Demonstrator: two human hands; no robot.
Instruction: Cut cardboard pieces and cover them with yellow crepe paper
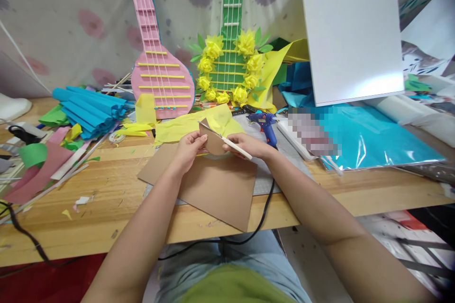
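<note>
My left hand (pixel 189 148) pinches a small piece of brown cardboard (pixel 213 142), held up above the table. My right hand (pixel 249 144) grips scissors (pixel 227 142) with white handles; their blades meet the top edge of the small piece. Below both hands a large brown cardboard sheet (pixel 216 189) lies flat on the wooden table (pixel 106 218), overhanging its front edge a little. Yellow tissue paper (pixel 199 125) lies just behind the hands.
A blue glue gun (pixel 265 123) stands right of my right hand, its black cord running off the front edge. A pink paper guitar (pixel 159 75) and a green one (pixel 231 57) with yellow flowers lean at the back. Blue folded paper (pixel 90 109), coloured scraps left; white board (pixel 351 38), cyan sheet (pixel 373 137) right.
</note>
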